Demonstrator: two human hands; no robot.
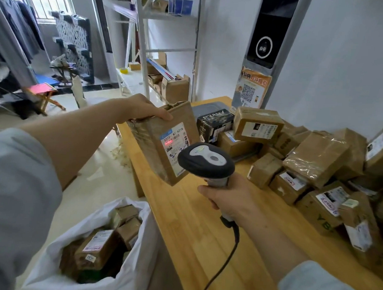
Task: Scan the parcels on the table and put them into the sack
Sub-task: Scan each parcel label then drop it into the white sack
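My left hand grips the top edge of a brown cardboard parcel and holds it tilted above the left end of the wooden table. Its white label faces me, with a red scan light on it. My right hand grips the handle of a corded black and grey barcode scanner, whose head points at that label from close by. A heap of several taped brown parcels covers the right side of the table. An open white sack stands on the floor at the lower left, holding several parcels.
A black PRAMY box lies at the far end of the heap. A grey kiosk pillar with a QR poster stands behind the table. Metal shelving with boxes, a small pink stool and hanging clothes fill the left background.
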